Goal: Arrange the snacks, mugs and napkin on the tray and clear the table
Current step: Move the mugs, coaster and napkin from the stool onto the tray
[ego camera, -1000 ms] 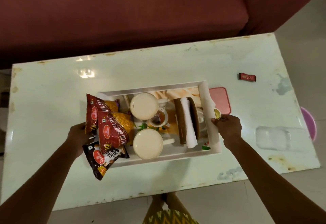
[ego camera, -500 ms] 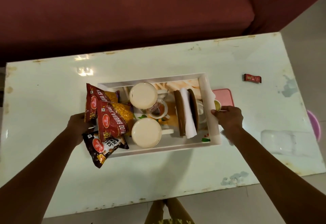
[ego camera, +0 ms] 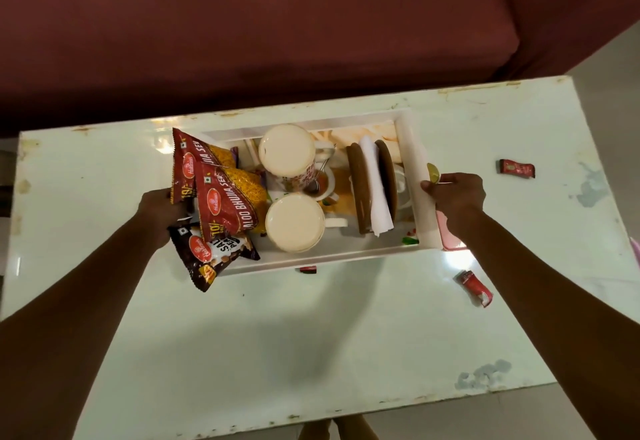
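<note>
The white tray (ego camera: 313, 259) hangs lifted above the table (ego camera: 311, 335), its shadow beneath it. My left hand (ego camera: 160, 209) grips its left end, partly hidden by red snack packets (ego camera: 221, 193) and a dark peanut packet (ego camera: 207, 254) that overhang the edge. My right hand (ego camera: 455, 195) grips the right rim, a small yellow-green thing (ego camera: 433, 172) pinched at the fingers. Inside stand two cream mugs (ego camera: 287, 150) (ego camera: 294, 223), a small cup with a strainer (ego camera: 320, 181), and a brown holder (ego camera: 356, 193) with a white napkin (ego camera: 375, 190).
Small red wrappers lie on the table: one at the far right (ego camera: 516, 167), one torn (ego camera: 474, 287) below my right wrist, a scrap (ego camera: 307, 269) under the tray's front. A pink object (ego camera: 448, 238) shows under the tray's right end. A maroon sofa (ego camera: 277, 24) runs behind the table.
The tray has risen off the table and moved away from me in both hands. Red wrappers that lay under or near it have come into sight.
</note>
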